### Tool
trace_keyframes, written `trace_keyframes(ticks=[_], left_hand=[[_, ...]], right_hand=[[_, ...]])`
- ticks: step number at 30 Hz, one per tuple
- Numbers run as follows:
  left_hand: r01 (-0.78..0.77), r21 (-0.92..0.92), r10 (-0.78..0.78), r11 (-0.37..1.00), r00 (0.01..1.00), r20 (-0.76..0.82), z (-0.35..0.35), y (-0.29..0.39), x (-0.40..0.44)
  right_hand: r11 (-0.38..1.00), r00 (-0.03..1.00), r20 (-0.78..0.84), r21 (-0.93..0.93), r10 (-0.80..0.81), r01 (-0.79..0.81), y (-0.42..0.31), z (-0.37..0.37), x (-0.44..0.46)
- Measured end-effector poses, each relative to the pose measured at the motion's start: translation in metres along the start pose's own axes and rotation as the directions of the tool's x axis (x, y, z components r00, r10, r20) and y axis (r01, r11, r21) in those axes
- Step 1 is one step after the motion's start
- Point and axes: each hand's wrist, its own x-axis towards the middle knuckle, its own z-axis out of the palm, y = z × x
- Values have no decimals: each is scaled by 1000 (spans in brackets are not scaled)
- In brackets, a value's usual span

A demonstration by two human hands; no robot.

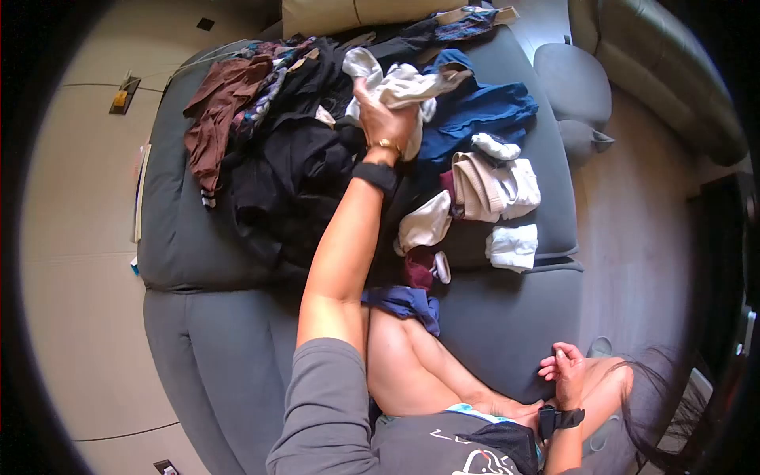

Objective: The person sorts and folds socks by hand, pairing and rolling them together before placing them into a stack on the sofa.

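While the left hand (386, 120) grips a crumpled white cloth garment (413, 87) above the far middle of the dark grey upholstered sofa (507, 309), the right hand (565, 370) is held over the right leg, fingers loosely curled, holding nothing.
Heaped black fabric garments (293, 170) cover the middle; grey upholstery shows between them and the left edge. Reddish-brown crumpled fabric (226, 95) lies toward the far-left corner. Rightward, a blue crumpled garment (487, 111) nears the right edge; nearer along that edge sit folded beige ribbed knitwear (477, 190) and a folded white cloth (512, 247).
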Motion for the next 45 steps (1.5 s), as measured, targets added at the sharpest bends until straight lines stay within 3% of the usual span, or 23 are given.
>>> trace_keyframes(ticks=[2,3,4,5,7,9,11,13,15,17,19,20,23,27,29,32,34,35,37,39,41,44,45], left_hand=[[411,-176,-389,894,909,150,6,-45,22],[739,-397,-523,544,669,527,2,-57,34],[403,12,-355,915,791,498,-20,-36,33],[138,140,-188,981,865,466,-3,-71,32],[179,408,-324,895,891,320,5,-43,21],[59,169,-127,984,897,424,-30,-1,5],[73,0,-68,997,936,347,-43,-4,-10],[110,-393,105,913,866,488,-73,8,-36],[134,-455,183,880,789,586,-95,14,-83],[27,-212,136,977,685,716,-92,-15,-129],[-142,22,90,990,727,681,-82,-43,-165],[2,132,-108,991,592,799,-76,-52,-174],[-143,386,-205,911,654,728,-65,-44,-189],[-55,201,-171,978,332,927,-97,21,-188],[-9,-112,110,994,251,962,-121,53,-201],[144,-227,217,963,80,973,-118,59,-225],[209,-456,447,865,91,890,-109,44,-244],[210,-466,459,860,82,885,-106,36,-252],[-353,-64,176,934,295,939,-108,20,-265],[-239,-144,226,960,366,903,-98,7,-259],[102,-29,-5,994,319,948,-103,8,-248],[-28,-196,177,980,570,803,-113,7,-245],[260,-145,-5,955,501,865,-114,6,-242]], right_hand=[[1000,1000,4,-11,-14,14,1,0,0],[999,999,3,-17,-34,34,0,1,-2],[999,999,-5,-14,-35,35,-4,6,-4],[999,999,3,-18,-49,49,-4,7,-4],[997,998,-17,-43,-65,65,-2,4,-5],[996,997,-24,-54,-74,72,-4,7,-5],[995,996,-40,-63,-76,74,-4,5,-4],[996,996,31,-6,-85,85,0,1,-2],[996,996,36,-30,-81,82,-2,0,-2],[997,996,53,-31,-73,74,-4,0,-2],[995,996,47,-56,-81,84,-4,0,-3],[993,994,55,-68,-96,100,-2,0,-2],[986,990,62,-101,-129,134,-3,2,-8],[973,981,45,-129,-188,193,5,1,-9],[968,978,22,-139,-207,208,6,6,-11],[909,961,118,-314,-250,275,2,14,-20],[889,956,137,-352,-259,291,4,27,-24],[865,947,176,-388,-267,316,5,33,-26],[837,934,174,-414,-311,356,7,41,-30],[814,921,178,-432,-346,389,13,47,-36],[744,883,194,-478,-428,466,16,51,-40],[713,856,258,-474,-448,516,24,61,-44],[671,832,314,-492,-457,554,27,67,-45]])
